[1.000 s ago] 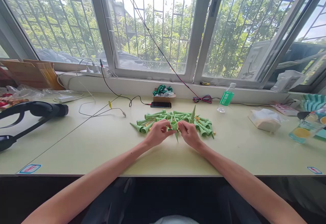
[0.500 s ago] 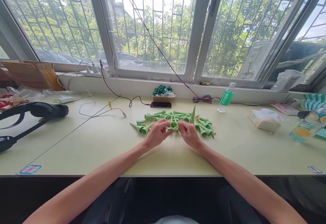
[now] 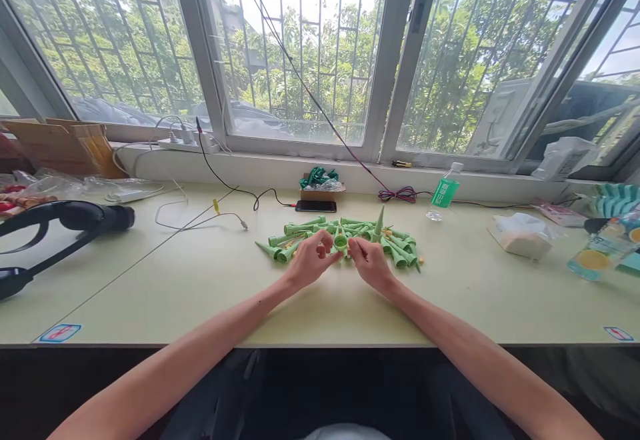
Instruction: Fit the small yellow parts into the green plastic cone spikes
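Holding a green cone (image 3: 340, 243) between both hands, at the near edge of the heap of green cones (image 3: 303, 228), wide mouth facing the wearer. Taking this held piece as the dial's centre: reaching in from four o'clock with the right hand (image 3: 371, 261), thumb and bent forefinger pinched together on the cone's near-side edge; reaching in from eight o'clock with the left hand (image 3: 310, 257), thumb tip by the lower rim, forefinger curled close at nine. Cannot tell about the left fingers' grip, firm or merely resting.

Judging progress: apparently partway through work on this single cone, not yet set down. Leaving the heap spread from nine o'clock, through twelve, to just past three, lying at mixed angles on the table (image 3: 325, 323), with small yellow pieces (image 3: 421, 261) showing around three. Noting one upright cone (image 3: 379, 227), tip up, between two and three. Seeing no second, sorted pile. Cannot separate finished from unfinished by sight, so cannot count either.
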`<state>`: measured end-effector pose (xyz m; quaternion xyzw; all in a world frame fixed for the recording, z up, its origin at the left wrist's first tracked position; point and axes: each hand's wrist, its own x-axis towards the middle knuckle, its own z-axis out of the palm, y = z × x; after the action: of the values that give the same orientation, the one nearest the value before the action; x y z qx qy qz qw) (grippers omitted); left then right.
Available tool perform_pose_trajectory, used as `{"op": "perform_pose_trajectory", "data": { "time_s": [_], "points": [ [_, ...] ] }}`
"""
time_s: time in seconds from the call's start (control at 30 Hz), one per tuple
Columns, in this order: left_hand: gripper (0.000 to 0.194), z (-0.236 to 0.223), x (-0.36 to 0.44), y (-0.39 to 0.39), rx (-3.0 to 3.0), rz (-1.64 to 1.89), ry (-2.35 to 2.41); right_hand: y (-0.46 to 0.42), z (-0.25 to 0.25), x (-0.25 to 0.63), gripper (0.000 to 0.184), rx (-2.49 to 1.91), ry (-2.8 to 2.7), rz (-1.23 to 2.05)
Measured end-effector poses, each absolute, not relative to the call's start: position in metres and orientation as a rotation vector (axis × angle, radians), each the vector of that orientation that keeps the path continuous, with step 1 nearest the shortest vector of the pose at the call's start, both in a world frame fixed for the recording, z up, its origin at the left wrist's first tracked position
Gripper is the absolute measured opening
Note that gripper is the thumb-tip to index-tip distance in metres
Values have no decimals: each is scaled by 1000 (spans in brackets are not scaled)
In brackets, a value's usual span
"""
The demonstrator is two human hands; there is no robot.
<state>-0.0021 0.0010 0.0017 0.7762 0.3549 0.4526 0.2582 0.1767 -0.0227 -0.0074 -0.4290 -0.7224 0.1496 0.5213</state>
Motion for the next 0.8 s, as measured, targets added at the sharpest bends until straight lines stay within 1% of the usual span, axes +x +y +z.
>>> {"op": "perform_pose_trajectory", "data": {
  "time_s": [0.13, 0.27, 0.37, 0.6, 0.8],
  "points": [
    [36, 8, -3, -2, 1927, 972, 935, -22, -7, 178, 45, -1032, -1731, 337],
    [35, 13, -3, -2, 1652, 776, 835, -21, -7, 180, 44, -1031, -1728, 331],
    [38, 15, -4, -1, 1488, 721, 767, -20, -8, 181, 43, -1023, -1721, 336],
    [58, 16, -3, -1, 1373, 683, 790, -21, -8, 180, 42, -1006, -1751, 388],
    [64, 15, -4, 0, 1353, 666, 804, -21, -10, 181, 41, -985, -1763, 412]
  ]
}}
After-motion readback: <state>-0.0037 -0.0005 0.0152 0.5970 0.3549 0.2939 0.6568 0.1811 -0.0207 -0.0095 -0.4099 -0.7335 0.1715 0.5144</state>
